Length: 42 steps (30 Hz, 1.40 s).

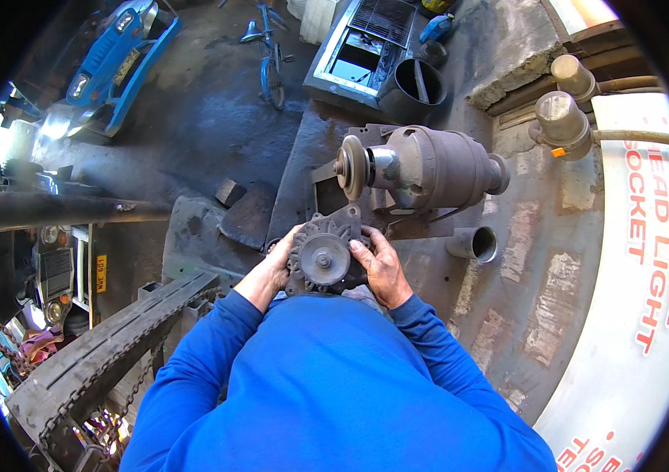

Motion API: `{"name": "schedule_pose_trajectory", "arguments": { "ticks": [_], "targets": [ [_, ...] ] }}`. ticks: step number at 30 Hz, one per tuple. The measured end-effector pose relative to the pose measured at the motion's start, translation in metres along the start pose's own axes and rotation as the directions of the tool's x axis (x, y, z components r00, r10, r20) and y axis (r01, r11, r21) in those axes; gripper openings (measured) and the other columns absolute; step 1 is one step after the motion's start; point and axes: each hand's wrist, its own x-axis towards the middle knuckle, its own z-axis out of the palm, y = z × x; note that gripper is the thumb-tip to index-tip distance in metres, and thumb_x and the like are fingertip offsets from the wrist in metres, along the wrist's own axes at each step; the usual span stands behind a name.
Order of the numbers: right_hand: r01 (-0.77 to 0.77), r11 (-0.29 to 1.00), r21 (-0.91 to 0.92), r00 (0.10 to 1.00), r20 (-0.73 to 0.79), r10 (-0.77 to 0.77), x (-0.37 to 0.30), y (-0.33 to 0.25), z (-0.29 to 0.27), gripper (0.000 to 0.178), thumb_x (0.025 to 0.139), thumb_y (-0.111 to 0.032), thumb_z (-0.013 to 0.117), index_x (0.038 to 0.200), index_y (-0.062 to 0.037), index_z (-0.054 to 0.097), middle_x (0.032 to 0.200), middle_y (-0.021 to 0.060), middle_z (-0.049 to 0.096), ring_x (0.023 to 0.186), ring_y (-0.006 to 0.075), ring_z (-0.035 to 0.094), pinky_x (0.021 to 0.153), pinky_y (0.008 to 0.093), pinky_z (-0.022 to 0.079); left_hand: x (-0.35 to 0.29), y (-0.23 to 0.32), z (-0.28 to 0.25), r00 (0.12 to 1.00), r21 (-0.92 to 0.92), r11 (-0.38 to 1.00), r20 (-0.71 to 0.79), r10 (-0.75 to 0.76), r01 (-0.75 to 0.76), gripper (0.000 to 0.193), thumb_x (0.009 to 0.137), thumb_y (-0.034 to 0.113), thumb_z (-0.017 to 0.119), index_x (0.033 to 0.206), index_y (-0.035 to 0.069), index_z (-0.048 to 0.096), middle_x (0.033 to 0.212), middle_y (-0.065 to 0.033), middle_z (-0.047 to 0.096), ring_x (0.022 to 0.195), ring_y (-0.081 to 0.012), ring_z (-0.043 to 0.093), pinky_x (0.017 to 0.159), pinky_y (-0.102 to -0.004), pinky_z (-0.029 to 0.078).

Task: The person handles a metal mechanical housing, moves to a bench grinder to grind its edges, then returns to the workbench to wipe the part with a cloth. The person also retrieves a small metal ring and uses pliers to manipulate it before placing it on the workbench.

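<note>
An alternator (pixel 324 256) with a finned fan and round pulley is held close to my body, its pulley side facing up. My left hand (pixel 278 259) grips its left side, fingers curled underneath. On the opposite side my right hand (pixel 380 263) clasps it, with the thumb on the casing. Both hands' fingertips are partly hidden behind the alternator. Just beyond it stands a large grey electric motor (pixel 440 169) with a pulley wheel (pixel 352 167) on its shaft, apart from my hands.
An open metal pipe piece (pixel 473 245) lies right of my hands. A dark bucket (pixel 413 90) and a metal-framed box (pixel 350 59) stand farther back. Left are a steel beam with chains (pixel 114 338), a thick horizontal pipe (pixel 67 212) and parked vehicles. A white printed sign (pixel 625 315) borders the right.
</note>
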Motion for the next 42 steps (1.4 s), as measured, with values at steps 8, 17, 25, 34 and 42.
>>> {"name": "schedule_pose_trajectory", "arguments": {
  "ticks": [8, 17, 25, 34, 42],
  "targets": [
    [-0.007, 1.000, -0.015, 0.991, -0.131, 0.004, -0.001, -0.003, -0.001, 0.056, 0.092, -0.025, 0.082, 0.126, 0.0113, 0.058, 0.111, 0.0146, 0.072, 0.097, 0.0167, 0.069, 0.085, 0.0301, 0.057, -0.004, 0.008, 0.023, 0.997, 0.217, 0.976, 0.069, -0.038, 0.022, 0.056, 0.104, 0.057, 0.054, 0.120, 0.005, 0.070, 0.110, -0.0101, 0.076, 0.102, -0.0230, 0.073, 0.093, -0.0422, 0.060],
    [-0.062, 0.939, -0.337, 0.966, -0.259, -0.029, 0.021, -0.031, 0.007, 0.067, 0.084, -0.034, 0.088, 0.124, 0.0108, 0.059, 0.106, 0.0195, 0.075, 0.095, 0.0217, 0.073, 0.086, 0.0342, 0.058, 0.043, 0.022, 0.018, 0.986, 0.138, 0.984, 0.107, -0.128, 0.112, 0.053, 0.103, 0.057, 0.054, 0.120, 0.010, 0.071, 0.112, -0.0107, 0.076, 0.099, -0.0246, 0.073, 0.090, -0.0419, 0.060],
    [-0.158, 0.873, -0.462, 0.944, -0.331, -0.005, 0.040, -0.030, 0.017, 0.074, 0.079, -0.042, 0.087, 0.122, 0.0111, 0.060, 0.107, 0.0244, 0.075, 0.098, 0.0295, 0.074, 0.089, 0.0371, 0.056, 0.055, 0.024, 0.006, 0.968, 0.089, 0.979, 0.153, -0.197, 0.185, 0.053, 0.104, 0.055, 0.052, 0.114, 0.008, 0.074, 0.110, -0.0120, 0.077, 0.096, -0.0266, 0.074, 0.088, -0.0441, 0.061],
    [-0.255, 0.919, -0.299, 0.942, -0.291, 0.167, 0.057, -0.025, 0.027, 0.074, 0.081, -0.039, 0.086, 0.120, 0.0199, 0.063, 0.109, 0.0244, 0.074, 0.099, 0.0253, 0.071, 0.088, 0.0345, 0.056, 0.031, 0.037, 0.004, 0.963, 0.088, 0.973, 0.153, -0.224, 0.213, 0.045, 0.104, 0.044, 0.053, 0.112, 0.007, 0.075, 0.107, -0.0128, 0.079, 0.092, -0.0278, 0.076, 0.087, -0.0463, 0.062],
    [-0.308, 0.911, -0.274, 0.933, -0.276, 0.232, 0.042, -0.044, 0.027, 0.074, 0.083, -0.037, 0.085, 0.120, 0.0212, 0.060, 0.105, 0.0239, 0.072, 0.095, 0.0242, 0.071, 0.083, 0.0332, 0.057, 0.009, 0.035, 0.013, 0.962, 0.084, 0.971, 0.146, -0.232, 0.222, 0.044, 0.104, 0.043, 0.052, 0.111, 0.006, 0.076, 0.107, -0.0136, 0.079, 0.091, -0.0280, 0.077, 0.085, -0.0447, 0.063]
  ]
}}
